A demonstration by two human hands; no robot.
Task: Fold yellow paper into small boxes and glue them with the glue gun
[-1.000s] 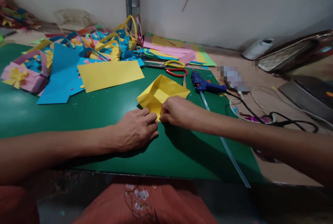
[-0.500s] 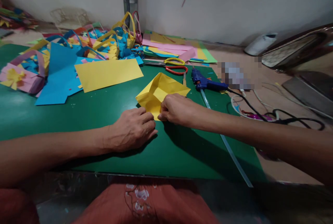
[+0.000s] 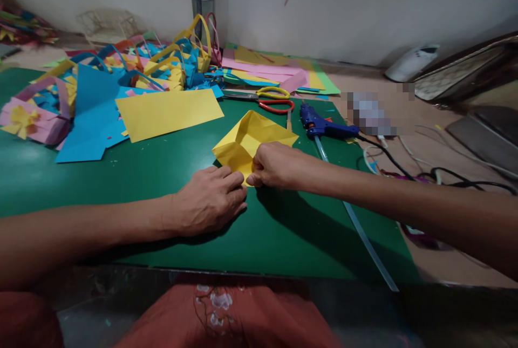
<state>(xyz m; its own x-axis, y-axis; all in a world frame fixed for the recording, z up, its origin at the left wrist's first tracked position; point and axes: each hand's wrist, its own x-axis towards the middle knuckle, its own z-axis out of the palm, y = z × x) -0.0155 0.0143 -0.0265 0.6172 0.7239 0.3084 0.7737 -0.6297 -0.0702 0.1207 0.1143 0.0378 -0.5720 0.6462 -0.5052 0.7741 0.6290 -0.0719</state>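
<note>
At frame centre, the right hand (image 3: pixel 277 165) pinches the lower edge of the folded yellow paper (image 3: pixel 250 142) — the left hand (image 3: pixel 208 197) beside it, fingers curled, grip hidden.

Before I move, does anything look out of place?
One thing: the clear glue stick runs from the blue glue gun under the right forearm, and its end appears to overhang the green tabletop, so it could snag. The folded yellow paper shows no visible tear.
</note>
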